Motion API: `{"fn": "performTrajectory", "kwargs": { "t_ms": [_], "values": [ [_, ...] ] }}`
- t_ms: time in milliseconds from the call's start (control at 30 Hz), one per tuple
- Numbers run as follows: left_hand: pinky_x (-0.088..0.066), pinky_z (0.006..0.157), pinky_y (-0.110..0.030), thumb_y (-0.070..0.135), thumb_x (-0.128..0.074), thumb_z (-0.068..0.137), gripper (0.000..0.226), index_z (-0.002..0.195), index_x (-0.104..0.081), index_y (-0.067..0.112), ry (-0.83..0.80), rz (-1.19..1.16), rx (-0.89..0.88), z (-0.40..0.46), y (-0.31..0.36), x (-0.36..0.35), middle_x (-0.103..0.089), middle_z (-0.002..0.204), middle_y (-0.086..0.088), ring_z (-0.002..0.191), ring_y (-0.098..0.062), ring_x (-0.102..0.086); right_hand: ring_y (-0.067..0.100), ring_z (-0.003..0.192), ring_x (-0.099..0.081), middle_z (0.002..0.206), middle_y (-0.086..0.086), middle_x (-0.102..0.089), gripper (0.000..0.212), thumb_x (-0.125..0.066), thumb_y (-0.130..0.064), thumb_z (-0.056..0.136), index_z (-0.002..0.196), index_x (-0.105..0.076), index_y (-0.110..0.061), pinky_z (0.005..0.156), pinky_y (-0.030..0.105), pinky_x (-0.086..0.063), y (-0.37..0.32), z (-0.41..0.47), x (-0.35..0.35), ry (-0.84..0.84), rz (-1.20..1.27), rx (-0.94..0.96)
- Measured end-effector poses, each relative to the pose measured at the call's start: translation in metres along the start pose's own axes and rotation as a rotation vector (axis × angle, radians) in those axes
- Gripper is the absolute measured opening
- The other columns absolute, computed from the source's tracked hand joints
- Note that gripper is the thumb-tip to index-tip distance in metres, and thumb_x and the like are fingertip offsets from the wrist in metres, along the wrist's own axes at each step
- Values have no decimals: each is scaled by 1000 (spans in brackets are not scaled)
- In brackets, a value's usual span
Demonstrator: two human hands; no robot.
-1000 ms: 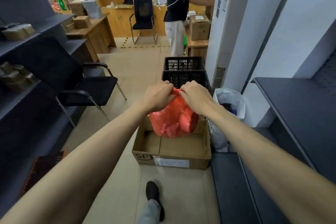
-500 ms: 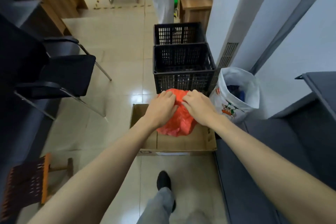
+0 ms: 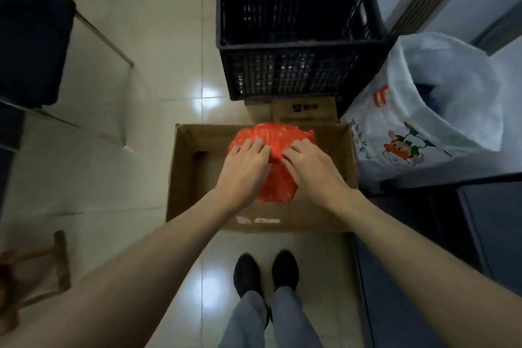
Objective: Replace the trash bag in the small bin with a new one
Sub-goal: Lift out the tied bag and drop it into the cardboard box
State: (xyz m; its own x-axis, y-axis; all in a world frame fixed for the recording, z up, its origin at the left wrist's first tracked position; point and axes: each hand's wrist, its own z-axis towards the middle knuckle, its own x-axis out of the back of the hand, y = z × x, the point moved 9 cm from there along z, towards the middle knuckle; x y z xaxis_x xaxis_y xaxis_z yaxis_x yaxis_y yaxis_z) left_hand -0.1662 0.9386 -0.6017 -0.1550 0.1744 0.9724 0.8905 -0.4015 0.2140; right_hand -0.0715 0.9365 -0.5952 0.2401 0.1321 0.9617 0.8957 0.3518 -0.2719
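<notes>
A full red trash bag (image 3: 278,135) sits low inside an open cardboard box (image 3: 195,178) on the floor. My left hand (image 3: 245,167) and my right hand (image 3: 310,167) both grip the gathered plastic at its top, fingers closed on it, close together. To the right a small bin lined with a white printed bag (image 3: 429,110) stands against the wall, with dark items inside. The red bag's lower part is hidden behind my hands.
A black plastic crate (image 3: 296,25) stands just beyond the box. A black chair (image 3: 31,48) is at the left, a dark low shelf (image 3: 466,234) at the right, a wooden stool (image 3: 34,271) at lower left. My feet (image 3: 265,271) stand before the box.
The view has tilted down to the floor. Both hands have lowered the red bag from above the box into it, keeping hold of its top.
</notes>
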Motion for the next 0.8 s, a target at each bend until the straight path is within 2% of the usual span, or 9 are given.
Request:
{"fn": "performTrajectory", "kwargs": {
  "t_ms": [133, 267, 400, 467, 600, 700, 800],
  "values": [
    [-43, 88, -39, 29, -50, 97, 23, 113, -59, 14, 30, -49, 39, 17, -20, -82, -58, 119, -6, 110, -26, -52, 30, 100, -57, 107, 13, -64, 23, -49, -20, 97, 105, -66, -7, 86, 42, -51, 32, 11, -80, -24, 6, -16],
    [-42, 82, -40, 27, -51, 96, 22, 109, -60, 12, -5, -59, 79, 21, -33, -147, -59, 114, -7, 105, -27, -53, 31, 105, -55, 109, 14, -63, 25, -49, -22, 97, 108, -65, -7, 87, 42, -50, 50, 13, -145, -83, 10, -51],
    [-44, 87, -39, 31, -52, 97, 30, 119, -61, 14, -68, -85, 104, 13, -38, -178, -59, 122, -7, 112, -26, -54, 30, 111, -52, 118, 14, -61, 32, -45, -30, 99, 119, -58, -8, 93, 41, -41, 56, 2, -175, -162, -52, -89],
    [-46, 88, -38, 31, -51, 99, 31, 123, -60, 14, -67, -111, 124, 7, -36, -172, -58, 126, -8, 113, -24, -54, 30, 110, -52, 120, 14, -60, 33, -45, -30, 99, 121, -56, -8, 93, 41, -42, 55, -4, -168, -159, -39, -112],
    [-48, 80, -32, 31, -43, 102, 28, 119, -59, 15, -39, -92, 89, 6, -27, -131, -61, 117, -4, 104, -19, -57, 25, 103, -54, 112, 10, -62, 27, -44, -29, 99, 111, -59, -11, 86, 37, -44, 50, -6, -125, -99, -7, -117],
    [-45, 69, -28, 30, -42, 103, 26, 115, -60, 15, 11, -65, 54, 17, -21, -68, -63, 110, -3, 96, -19, -59, 25, 95, -57, 103, 10, -65, 26, -44, -25, 100, 103, -65, -10, 82, 37, -45, 41, 4, -68, -34, 1, -113],
    [-38, 63, -25, 32, -42, 102, 23, 110, -58, 18, 85, -47, 47, 39, -15, 21, -63, 103, -1, 89, -17, -60, 28, 83, -60, 88, 10, -66, 19, -54, -22, 95, 87, -66, -10, 74, 40, -48, 31, 28, 17, 90, -22, -122]
  ]
}}
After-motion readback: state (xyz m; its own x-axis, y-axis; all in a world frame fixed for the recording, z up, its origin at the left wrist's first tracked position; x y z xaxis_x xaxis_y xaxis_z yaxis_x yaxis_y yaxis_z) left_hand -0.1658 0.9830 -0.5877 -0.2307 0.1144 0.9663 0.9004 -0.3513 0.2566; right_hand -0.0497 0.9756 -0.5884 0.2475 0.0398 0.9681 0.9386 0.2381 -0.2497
